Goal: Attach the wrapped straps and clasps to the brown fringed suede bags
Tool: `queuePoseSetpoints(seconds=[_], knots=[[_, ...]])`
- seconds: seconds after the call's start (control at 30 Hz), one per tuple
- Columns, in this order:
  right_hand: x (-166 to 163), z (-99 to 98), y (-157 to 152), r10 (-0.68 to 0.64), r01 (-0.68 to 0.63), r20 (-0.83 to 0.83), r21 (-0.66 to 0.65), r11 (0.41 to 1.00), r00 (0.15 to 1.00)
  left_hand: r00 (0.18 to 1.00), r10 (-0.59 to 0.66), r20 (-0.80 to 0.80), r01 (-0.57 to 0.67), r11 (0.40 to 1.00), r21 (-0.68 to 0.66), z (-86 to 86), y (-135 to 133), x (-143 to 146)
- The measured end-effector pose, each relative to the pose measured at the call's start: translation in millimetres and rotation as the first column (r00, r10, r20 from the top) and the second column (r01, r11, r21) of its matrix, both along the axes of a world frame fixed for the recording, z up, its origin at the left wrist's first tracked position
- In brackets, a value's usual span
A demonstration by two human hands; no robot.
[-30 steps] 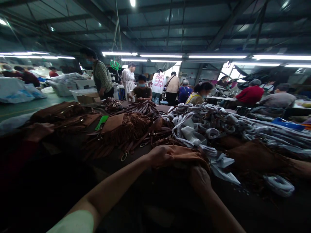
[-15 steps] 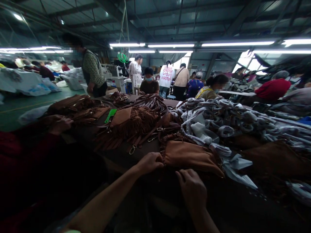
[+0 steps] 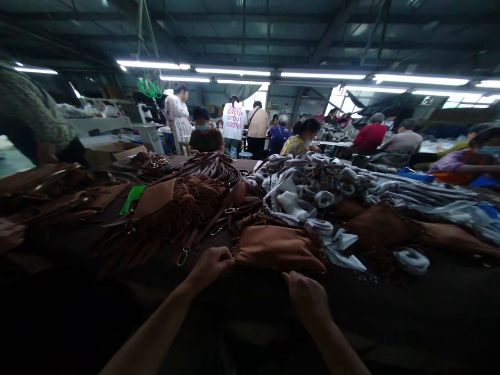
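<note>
- Reaching forward from the bottom edge, both bare forearms are cut off by the frame. They lie over a dark tabletop (image 3: 390, 312) too dim to make out in detail.
- The left hand (image 3: 211, 264) is curled into a loose fist, knuckles against the left corner of a flat tan suede pouch with a fringed edge (image 3: 277, 249) — whether any fringe is pinched inside the fist is hidden.
- The right hand (image 3: 307, 298) shows only its back. Its bent fingers touch the pouch's near edge, and I cannot tell whether they grip it or only rest there.
- The pouch lies flat on the table, between the two hands and just beyond them.
- Just left of the fist, a silver metal snap hook (image 3: 182, 256) hangs off a brown strap.
- Behind it sits a heap of dark brown fringed suede bags (image 3: 175, 200), with a bright green plastic piece (image 3: 132, 199) partly buried at its left.
- To the right, a pile of grey-white wrapped coils (image 3: 324, 182) overlaps the pouch's far corner.
- At the left edge, a co-worker's hand (image 3: 10, 234) is cut off and blurred.
- Far back, seated and standing people are small — one wears a white shirt with red lettering (image 3: 234, 121), unreadable.
</note>
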State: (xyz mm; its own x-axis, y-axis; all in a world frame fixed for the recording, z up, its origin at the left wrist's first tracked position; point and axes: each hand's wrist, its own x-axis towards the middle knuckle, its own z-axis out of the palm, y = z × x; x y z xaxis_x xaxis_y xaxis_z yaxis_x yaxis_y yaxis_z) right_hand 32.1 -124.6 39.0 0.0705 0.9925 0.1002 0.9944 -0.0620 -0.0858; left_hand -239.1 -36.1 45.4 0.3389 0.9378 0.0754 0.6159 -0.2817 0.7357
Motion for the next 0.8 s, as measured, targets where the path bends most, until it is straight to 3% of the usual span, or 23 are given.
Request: queuePoseSetpoints(seconds=[0.07, 0.17, 0.4, 0.57, 0.63, 0.7, 0.8], knots=[[38, 1.5, -9, -0.11, 0.111, 0.047, -0.017, 0.994, 0.993, 0.999, 0.031, -0.013, -0.03, 0.999, 0.032, -1.7, 7, -6], [75, -3.4, -21, -0.172, 0.175, 0.096, -0.024, 0.984, 0.98, 0.999, 0.04, -0.034, -0.039, 0.998, 0.045, -3.0, 16, -11], [82, -24.7, -28, -0.133, 0.131, -0.051, -0.043, 0.99, 0.99, 0.983, 0.127, -0.132, -0.127, 0.992, 0.004, -3.3, 25, -15], [93, -27.4, -29, -0.106, 0.104, -0.181, -0.021, 0.994, 0.978, 0.945, 0.067, -0.319, -0.095, 0.993, -0.073, -3.5, 21, -20], [95, -24.2, -26, -0.112, 0.116, -0.255, 0.002, 0.993, 0.96, 0.908, 0.096, -0.409, -0.103, 0.995, 0.003, 3.8, 17, -12], [93, -22.1, -19, -0.095, 0.123, -0.349, 0.058, 0.991, 0.932, 0.899, 0.148, -0.412, -0.072, 0.978, 0.194, 12.7, 12, 9], [87, -23.9, -1, -0.022, 0.112, -0.546, 0.131, 0.985, 0.837, 0.939, 0.051, -0.341, 0.099, 0.908, 0.407, 17.2, 3, 58]])
